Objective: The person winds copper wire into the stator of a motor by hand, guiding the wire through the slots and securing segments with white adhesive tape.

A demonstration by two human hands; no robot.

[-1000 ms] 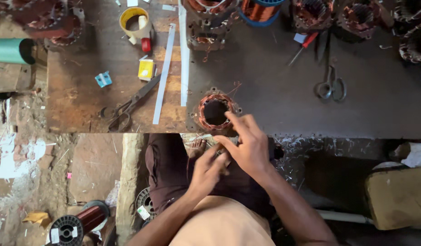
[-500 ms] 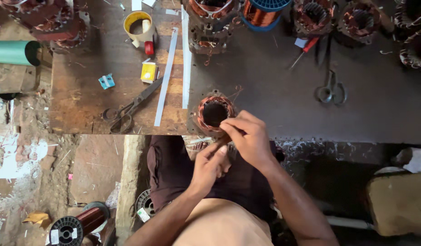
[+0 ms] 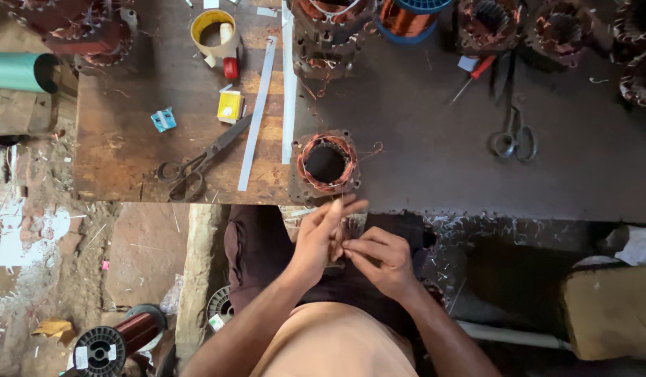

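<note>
Head view, looking straight down on a workbench [image 3: 435, 160] and the person's lap. Both hands are below the near edge of the bench, over the lap, close together. Left hand [image 3: 321, 241]: fingers extended toward the bench, thumb and forefinger pinched on something thin, too small to identify. Right hand [image 3: 379, 258]: fingers curled, tips meeting the left hand's at the same spot; whether it grips anything I cannot tell.

Motor stator [image 3: 326, 164] with copper windings sits on the bench at its near edge, just beyond the fingertips, not touched. Loose wire ends trail from its right side.

Left of the stator: two long white strips [image 3: 257, 115] lying near-to-far, large dark scissors [image 3: 201, 160] slanted beside them, small yellow box [image 3: 230, 106], small blue piece [image 3: 164, 119], roll of yellow tape [image 3: 213, 29] at the far side. Right, well apart: a second pair of scissors [image 3: 513, 136] and a red-handled screwdriver [image 3: 473, 75]. More wound stators line the far edge [image 3: 490, 24].

Floor, lower left: spool of copper wire [image 3: 117, 338]. Green tube [image 3: 19, 71] at the far left. Nothing lies between the hands and the stator.
</note>
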